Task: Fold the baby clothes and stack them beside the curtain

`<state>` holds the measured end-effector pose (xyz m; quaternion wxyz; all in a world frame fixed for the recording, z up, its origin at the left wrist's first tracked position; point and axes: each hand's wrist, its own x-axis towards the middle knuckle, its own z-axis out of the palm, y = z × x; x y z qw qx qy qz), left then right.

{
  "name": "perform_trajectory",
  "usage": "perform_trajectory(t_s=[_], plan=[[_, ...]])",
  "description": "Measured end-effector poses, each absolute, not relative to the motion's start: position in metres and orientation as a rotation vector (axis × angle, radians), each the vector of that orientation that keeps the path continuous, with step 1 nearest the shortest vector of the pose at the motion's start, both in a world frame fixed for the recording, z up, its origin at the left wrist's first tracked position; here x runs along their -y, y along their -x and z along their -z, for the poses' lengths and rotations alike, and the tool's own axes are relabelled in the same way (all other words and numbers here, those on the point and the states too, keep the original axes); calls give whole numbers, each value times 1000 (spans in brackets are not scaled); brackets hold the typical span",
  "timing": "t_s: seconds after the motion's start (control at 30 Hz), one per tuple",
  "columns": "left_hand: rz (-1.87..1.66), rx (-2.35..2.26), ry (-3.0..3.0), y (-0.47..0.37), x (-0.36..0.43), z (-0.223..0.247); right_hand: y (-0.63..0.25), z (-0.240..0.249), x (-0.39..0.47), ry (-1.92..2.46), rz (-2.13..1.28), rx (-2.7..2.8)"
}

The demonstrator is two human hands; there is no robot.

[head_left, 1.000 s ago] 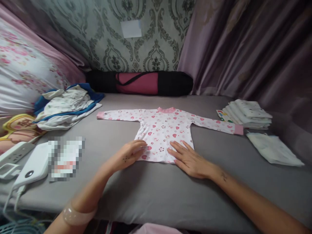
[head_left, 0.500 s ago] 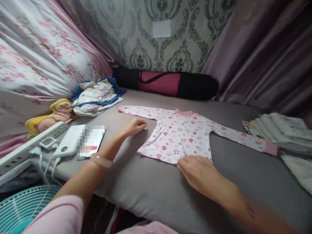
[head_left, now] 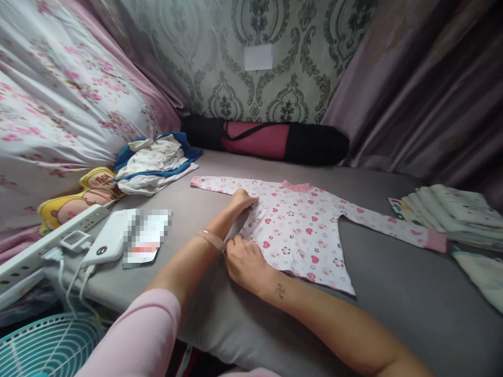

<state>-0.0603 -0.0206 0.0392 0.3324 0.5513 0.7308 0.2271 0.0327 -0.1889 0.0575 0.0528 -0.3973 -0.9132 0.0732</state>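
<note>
Head view: both hands are now gripping the heart-print baby top (head_left: 302, 230), where 0.5 s ago the left was off it and the right lay flat on the hem. Left hand (head_left: 241, 200) is pinching at the left armpit; right hand (head_left: 245, 260) is closing on the lower-left hem corner just below. Top lying flat on grey mattress (head_left: 393, 293), open room rightward, folded stack (head_left: 451, 209) far right. Power bank (head_left: 108, 241) left; no readable writing.
</note>
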Motion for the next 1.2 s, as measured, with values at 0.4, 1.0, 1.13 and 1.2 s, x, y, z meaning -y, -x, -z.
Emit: perform_trajectory(t_s=[0.4, 1.0, 1.13, 1.2], plan=[[-701, -1998, -1379, 61, 12, -28, -46, -53, 170, 1254, -610, 2462], [-500, -1108, -2478, 92, 144, -54, -122, -21, 25, 1448, -283, 2469], [-512, -1151, -2491, 103, 184, -54, -121, -8, 25, 1558, -326, 2546], [-531, -1235, -2435, 110, 193, -51, -116, -9, 33, 1557, -343, 2575]])
